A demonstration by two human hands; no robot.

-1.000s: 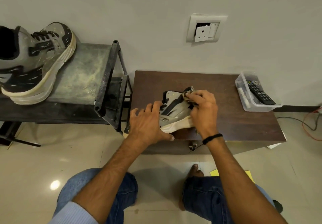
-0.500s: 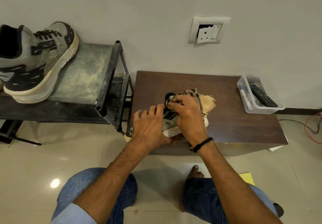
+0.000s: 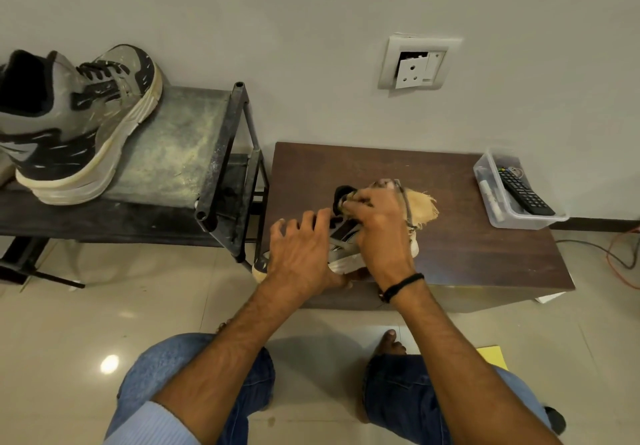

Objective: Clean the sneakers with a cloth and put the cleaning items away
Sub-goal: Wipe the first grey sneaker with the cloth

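A grey and black sneaker with a cream sole lies on the dark wooden table, its toe hanging past the table's left edge. My left hand grips the front of this sneaker and hides most of it. My right hand holds a frayed tan cloth against the sneaker's heel and collar. The cloth's loose end sticks out to the right of my fingers. A second, dusty sneaker of the same kind stands on the metal shoe rack at the left.
A clear plastic box with a black remote and a white tube sits at the table's right rear corner. A wall socket is above the table. Cables trail on the floor at right. A yellow sheet lies by my knee.
My right hand has moved with the cloth from the sneaker's side up toward the heel collar, and the cloth's frayed end now shows. The left hand keeps its grip.
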